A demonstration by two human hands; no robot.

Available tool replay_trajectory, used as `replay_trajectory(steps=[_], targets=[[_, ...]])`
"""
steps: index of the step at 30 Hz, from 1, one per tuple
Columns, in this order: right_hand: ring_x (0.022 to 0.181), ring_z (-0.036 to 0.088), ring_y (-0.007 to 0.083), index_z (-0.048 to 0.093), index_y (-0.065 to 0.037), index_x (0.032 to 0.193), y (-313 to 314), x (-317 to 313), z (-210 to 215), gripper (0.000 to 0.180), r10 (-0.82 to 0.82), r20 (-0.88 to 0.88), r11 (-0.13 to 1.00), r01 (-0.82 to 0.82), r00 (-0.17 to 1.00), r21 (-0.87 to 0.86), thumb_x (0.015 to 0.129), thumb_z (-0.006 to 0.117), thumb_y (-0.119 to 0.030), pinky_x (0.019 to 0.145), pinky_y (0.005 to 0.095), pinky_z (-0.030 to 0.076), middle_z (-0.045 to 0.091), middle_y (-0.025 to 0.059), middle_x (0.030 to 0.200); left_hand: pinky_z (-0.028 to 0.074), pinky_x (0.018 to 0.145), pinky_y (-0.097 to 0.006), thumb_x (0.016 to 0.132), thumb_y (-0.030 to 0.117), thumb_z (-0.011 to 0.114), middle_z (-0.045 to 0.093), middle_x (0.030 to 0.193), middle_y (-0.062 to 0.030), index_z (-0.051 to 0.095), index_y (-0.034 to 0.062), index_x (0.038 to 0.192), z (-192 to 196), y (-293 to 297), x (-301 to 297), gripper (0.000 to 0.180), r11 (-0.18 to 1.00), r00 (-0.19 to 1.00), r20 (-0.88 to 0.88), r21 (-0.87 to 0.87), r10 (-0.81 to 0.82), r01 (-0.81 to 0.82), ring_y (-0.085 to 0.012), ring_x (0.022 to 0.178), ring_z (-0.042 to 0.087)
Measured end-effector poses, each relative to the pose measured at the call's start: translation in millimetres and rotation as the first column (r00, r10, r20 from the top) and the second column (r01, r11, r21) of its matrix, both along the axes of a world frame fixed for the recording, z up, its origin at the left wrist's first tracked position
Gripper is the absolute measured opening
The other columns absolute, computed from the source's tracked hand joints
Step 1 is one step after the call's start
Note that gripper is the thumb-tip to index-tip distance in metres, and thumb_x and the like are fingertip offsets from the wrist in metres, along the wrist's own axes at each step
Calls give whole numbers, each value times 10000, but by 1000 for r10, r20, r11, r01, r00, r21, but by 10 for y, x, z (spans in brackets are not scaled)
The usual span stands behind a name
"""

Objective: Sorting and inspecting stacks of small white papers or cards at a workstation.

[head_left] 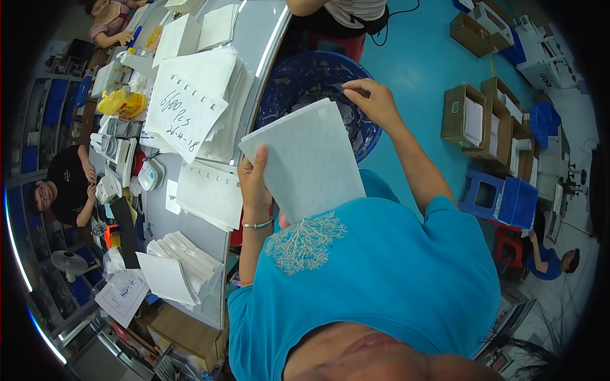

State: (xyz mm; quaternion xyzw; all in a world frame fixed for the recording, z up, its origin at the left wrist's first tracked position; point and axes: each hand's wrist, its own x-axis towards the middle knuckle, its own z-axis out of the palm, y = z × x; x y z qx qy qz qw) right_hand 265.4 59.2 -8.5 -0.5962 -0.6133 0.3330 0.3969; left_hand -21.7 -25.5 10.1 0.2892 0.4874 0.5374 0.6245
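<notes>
My left hand [253, 181] grips a stack of white paper sheets [311, 159] by its left edge, thumb on top. The stack is tilted and its lower end rests near my chest. My right hand [375, 105] is off the stack's upper right corner, over a blue round bin [370, 141]. Thumb and forefinger of that hand are pinched together; what lies between them, if anything, is too small to make out. Grey and white scraps fill part of the bin behind the sheets.
On the grey table [213, 247] to my left lie paper piles [219, 127], a fanned white stack [168, 279] and a yellow container [124, 103]. Co-workers sit across the table and beyond the bin. Cardboard boxes [454, 114] and blue crates [515, 202] stand to the right.
</notes>
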Motion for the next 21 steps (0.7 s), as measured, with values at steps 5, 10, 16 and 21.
replay_trajectory(steps=[5, 10, 16, 21], targets=[[885, 620, 118, 663, -14, 1092, -195, -150, 355, 271, 111, -471, 975, -187, 875, -117, 896, 636, -199, 748, 250, 496, 672, 64, 977, 529, 760, -280, 905, 284, 638, 673, 1005, -106, 625, -1, 1077, 3, 0, -1, 333, 1000, 1000, 9, -24, 20, -20, -153, 867, 651], [913, 635, 144, 622, 18, 1143, -333, -276, 420, 337, 271, -497, 881, -421, 824, -218, 875, 657, -183, 788, 271, 502, 679, 100, 995, 516, 734, -273, 884, 270, 671, 669, 980, -103, 620, -32, 1071, -29, -54, 47, 359, 996, 995, -90, -82, -48, 41, -144, 840, 637], [814, 664, 157, 625, 21, 1127, -293, -321, 500, 348, 289, -387, 873, -407, 876, -268, 807, 651, -113, 745, 288, 524, 694, 114, 928, 519, 735, -278, 861, 267, 699, 663, 969, -111, 616, -37, 1060, -52, -197, 34, 373, 986, 989, -112, -143, -98, 82, -155, 829, 634], [747, 675, 167, 654, -5, 1047, -361, -467, 550, 325, 255, 22, 937, -242, 967, -251, 747, 652, -129, 694, 287, 529, 701, 113, 845, 506, 694, -270, 860, 270, 701, 671, 886, -106, 645, -39, 986, -28, -253, 95, 338, 997, 964, -258, -55, -71, 58, -142, 762, 625]])
